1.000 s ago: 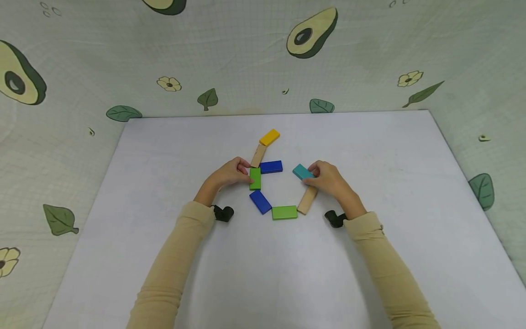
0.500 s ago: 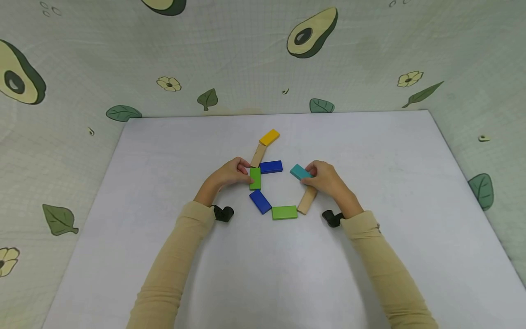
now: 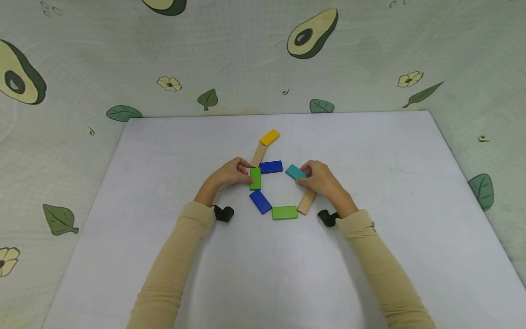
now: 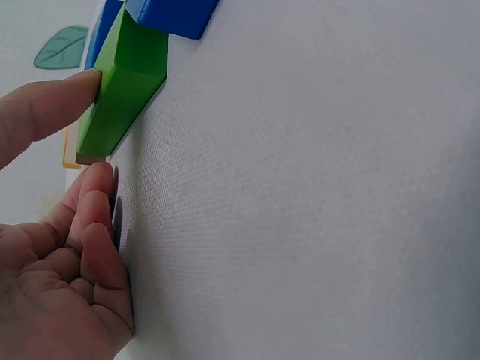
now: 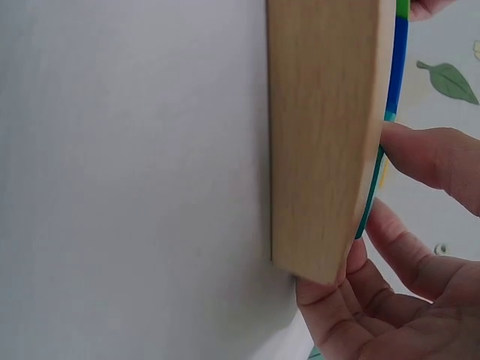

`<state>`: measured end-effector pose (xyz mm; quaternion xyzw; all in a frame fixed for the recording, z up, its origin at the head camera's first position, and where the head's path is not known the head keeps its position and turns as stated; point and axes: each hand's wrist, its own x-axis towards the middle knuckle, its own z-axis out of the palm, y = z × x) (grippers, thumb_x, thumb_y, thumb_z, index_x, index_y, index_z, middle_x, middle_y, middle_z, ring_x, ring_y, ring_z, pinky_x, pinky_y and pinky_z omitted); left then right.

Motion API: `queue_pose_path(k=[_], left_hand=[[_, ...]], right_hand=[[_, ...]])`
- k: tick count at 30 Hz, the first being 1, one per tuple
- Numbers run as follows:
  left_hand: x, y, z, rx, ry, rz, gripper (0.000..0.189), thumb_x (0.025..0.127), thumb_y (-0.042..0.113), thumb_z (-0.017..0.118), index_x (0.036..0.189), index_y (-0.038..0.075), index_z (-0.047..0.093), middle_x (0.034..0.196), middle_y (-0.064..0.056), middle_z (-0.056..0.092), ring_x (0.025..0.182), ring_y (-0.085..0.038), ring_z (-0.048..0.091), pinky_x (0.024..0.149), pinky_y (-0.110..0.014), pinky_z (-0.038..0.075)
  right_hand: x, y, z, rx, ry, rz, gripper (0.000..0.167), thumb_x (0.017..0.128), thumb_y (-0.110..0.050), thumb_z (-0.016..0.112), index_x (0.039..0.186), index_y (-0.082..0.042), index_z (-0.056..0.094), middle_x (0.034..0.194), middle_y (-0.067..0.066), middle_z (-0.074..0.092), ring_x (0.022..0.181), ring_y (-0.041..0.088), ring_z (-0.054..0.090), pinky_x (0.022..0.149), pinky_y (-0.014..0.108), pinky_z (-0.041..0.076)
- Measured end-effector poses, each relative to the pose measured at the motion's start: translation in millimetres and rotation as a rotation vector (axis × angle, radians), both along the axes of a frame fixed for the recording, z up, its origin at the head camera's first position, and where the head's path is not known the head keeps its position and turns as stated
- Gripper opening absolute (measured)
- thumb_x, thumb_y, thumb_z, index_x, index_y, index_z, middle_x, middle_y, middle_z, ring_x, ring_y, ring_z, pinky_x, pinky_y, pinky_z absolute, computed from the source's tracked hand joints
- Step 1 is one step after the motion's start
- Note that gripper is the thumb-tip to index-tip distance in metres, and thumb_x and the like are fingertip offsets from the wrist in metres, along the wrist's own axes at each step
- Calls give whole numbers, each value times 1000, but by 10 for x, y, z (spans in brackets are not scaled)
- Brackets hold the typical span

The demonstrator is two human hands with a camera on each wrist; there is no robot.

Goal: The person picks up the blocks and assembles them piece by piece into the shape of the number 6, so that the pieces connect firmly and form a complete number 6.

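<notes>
The right hand (image 3: 322, 179) pinches a teal block (image 3: 294, 171) between thumb and fingers, above the far end of a plain wooden block (image 3: 307, 201). Whether the teal block touches the table cannot be told. My left hand (image 3: 226, 175) rests beside an upright-running green block (image 3: 255, 182). In the left wrist view the thumb (image 4: 56, 105) presses this green block (image 4: 124, 82), and the other fingers lie loosely bent by its end. A blue block (image 3: 271, 167) lies just left of the teal one, with a small gap between them.
Another wooden block (image 3: 259, 155) and a yellow block (image 3: 269, 137) extend toward the table's back. A second blue block (image 3: 260, 201) and a second green block (image 3: 285, 213) form the near side of the ring. The white table (image 3: 263, 274) ends at an avocado-print cloth (image 3: 246, 55).
My right hand has moved a little to the left with the teal block, narrowing the gap to the blue block. The left hand and the other blocks have stayed still.
</notes>
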<state>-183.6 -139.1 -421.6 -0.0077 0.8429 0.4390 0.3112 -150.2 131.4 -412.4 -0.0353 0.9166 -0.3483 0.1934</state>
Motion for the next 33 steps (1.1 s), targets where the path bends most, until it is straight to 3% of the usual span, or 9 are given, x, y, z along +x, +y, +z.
queue_pose_path(k=[33], left_hand=[[7, -5, -29, -1, 9, 2, 53, 77, 15, 74, 121, 7, 45, 94, -4, 46, 87, -20, 45, 78, -27, 36]], right_hand=[[-31, -92, 9, -5, -14, -45, 41, 87, -19, 64, 119, 3, 51, 112, 19, 54, 99, 29, 52, 87, 41, 45]])
